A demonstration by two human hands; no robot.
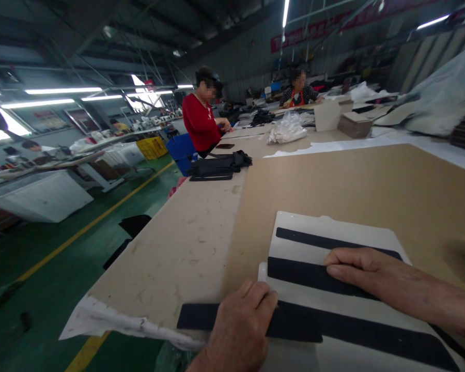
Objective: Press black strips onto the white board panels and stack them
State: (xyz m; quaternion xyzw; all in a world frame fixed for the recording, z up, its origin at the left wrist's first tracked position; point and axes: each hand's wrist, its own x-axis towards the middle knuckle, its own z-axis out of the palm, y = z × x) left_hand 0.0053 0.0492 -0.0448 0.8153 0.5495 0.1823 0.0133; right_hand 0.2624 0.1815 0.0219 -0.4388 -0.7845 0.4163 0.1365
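A black strip (pixel 197 316) juts out to the left from under my left hand (pixel 242 323), whose fingers are curled closed around it. Its right end overlaps another long black strip (pixel 387 336) at the near side of the white sheet. My right hand (pixel 366 268) has thumb and fingers pressed together on the middle black strip (pixel 294 268); the fingertips' underside is hidden. Farther up on the white board-like sheet (pixel 333 226) lies a third, narrower black strip (pixel 310 237).
Brown board (pixel 333 181) covers the table (pixel 170 258) under the white sheet. A pile of black strips (pixel 220 164) lies by the left table edge. Beyond are a plastic bag (pixel 287 128), a cardboard box (pixel 354 124), a person in red (pixel 199 121) and another seated person (pixel 299 93).
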